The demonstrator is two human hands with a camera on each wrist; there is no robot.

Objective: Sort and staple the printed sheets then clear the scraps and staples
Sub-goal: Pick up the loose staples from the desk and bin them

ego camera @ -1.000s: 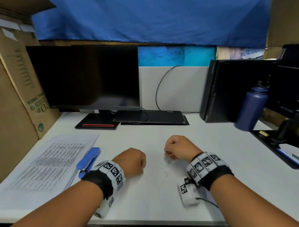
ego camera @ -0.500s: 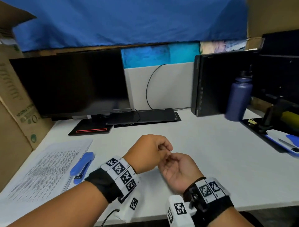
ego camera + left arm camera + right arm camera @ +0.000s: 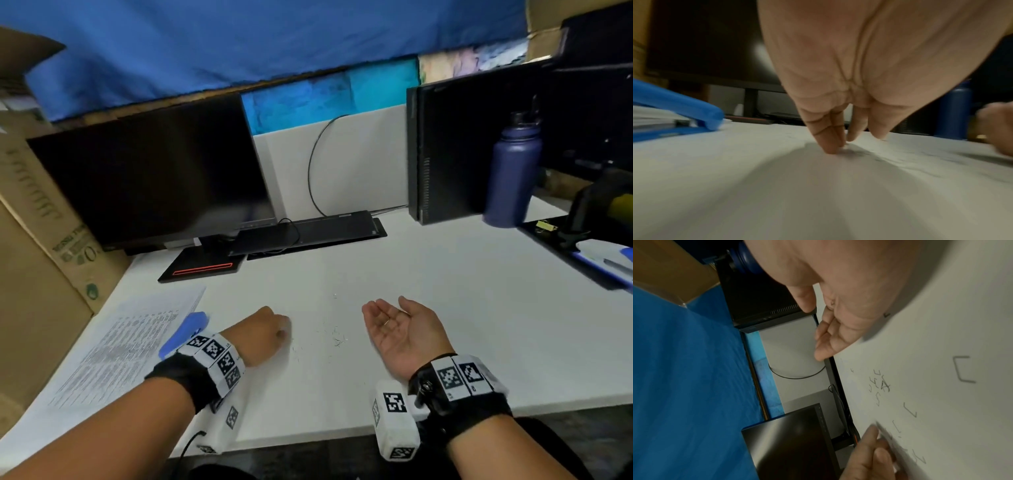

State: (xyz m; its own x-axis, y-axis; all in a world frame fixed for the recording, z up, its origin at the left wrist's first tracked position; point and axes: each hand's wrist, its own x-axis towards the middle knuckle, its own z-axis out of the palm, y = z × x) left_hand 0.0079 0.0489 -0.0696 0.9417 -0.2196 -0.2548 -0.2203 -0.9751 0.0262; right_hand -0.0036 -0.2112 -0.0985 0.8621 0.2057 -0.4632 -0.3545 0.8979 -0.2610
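- From my remote seat, the sorting and stapling look done, as far as I can judge: the printed sheets (image 3: 113, 346) lie in one pile along the left edge of the tabletop (image 3: 445, 308), and the blue stapler (image 3: 185, 330) rests on the pile's right side, untouched.
- What is left is the clearing. Loose staples (image 3: 337, 339) are scattered on the tabletop near its front edge, between my two hands; the right wrist view shows quite a few of them, bent and straight.
- My left hand (image 3: 265, 334) is knuckles-up, fingertips (image 3: 830, 146) bunched and pressed down on the tabletop at the left fringe of the scatter. I cannot tell whether a staple is pinched between them; that view is blurred.
- My right hand (image 3: 402, 329) lies palm-up and slack, cupped like a tray just right of the scatter. A thin glint sits in the palm, but I cannot tell if it is a collected staple.
- I see no paper scraps and no bin in any view.
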